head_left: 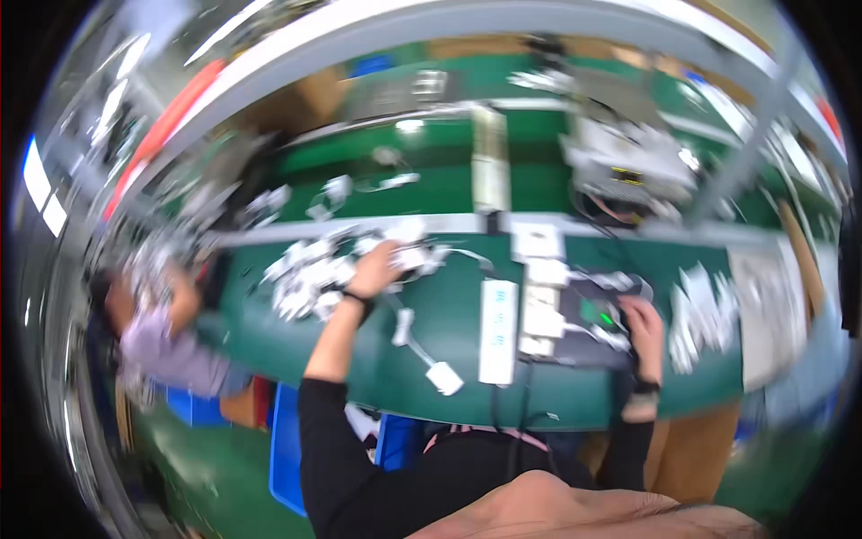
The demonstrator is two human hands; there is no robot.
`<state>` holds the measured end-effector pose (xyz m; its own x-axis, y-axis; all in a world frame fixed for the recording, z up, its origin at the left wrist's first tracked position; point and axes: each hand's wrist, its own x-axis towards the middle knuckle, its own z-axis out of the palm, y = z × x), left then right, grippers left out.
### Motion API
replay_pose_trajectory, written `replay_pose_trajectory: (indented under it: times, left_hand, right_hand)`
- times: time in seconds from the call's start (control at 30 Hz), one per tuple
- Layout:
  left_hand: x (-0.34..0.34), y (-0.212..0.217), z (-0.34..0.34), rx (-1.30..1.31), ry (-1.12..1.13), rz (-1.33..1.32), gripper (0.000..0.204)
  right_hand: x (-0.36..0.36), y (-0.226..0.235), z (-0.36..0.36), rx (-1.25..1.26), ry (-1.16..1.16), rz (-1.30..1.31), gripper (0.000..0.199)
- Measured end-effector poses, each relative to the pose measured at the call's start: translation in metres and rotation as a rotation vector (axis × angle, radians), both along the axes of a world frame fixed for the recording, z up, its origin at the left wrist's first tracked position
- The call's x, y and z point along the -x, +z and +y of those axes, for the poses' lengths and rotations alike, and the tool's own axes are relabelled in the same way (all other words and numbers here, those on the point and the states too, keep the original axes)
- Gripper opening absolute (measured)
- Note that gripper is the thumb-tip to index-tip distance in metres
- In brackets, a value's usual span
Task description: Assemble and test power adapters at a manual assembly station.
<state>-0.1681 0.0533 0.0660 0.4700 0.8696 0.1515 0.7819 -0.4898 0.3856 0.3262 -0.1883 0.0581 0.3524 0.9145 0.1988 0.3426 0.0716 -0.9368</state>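
Observation:
My left hand [375,269] reaches into a heap of small white cable adapters [310,274] left of the middle of the green table. Its fingers are smeared by motion among the white pieces, so their grip does not show clearly. My right hand [644,329] is at the right edge of a dark pad [575,349], its fingers beside a small device with a lit green display [596,313]. White cabled pieces lie around that display. Whether those fingers pinch one of them is too blurred to tell. A single white adapter with a cable [444,377] lies near the table's front edge.
A white power strip [497,332] stands lengthwise between my hands, beside a row of white blocks [541,310]. White parts [703,314] lie at the right. Behind are a raised ledge and a grey instrument [628,166]. Another person [171,337] works at the left; blue bins [287,449] stand below.

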Motion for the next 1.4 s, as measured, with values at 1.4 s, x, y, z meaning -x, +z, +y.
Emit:
replay_pose_trajectory:
  times: [1.4]
  left_hand:
    - [-0.199,0.132,0.031,0.203,-0.259,-1.055,0.037]
  right_hand:
    - [0.027,0.000,0.004,-0.036,-0.022,-0.207,0.024]
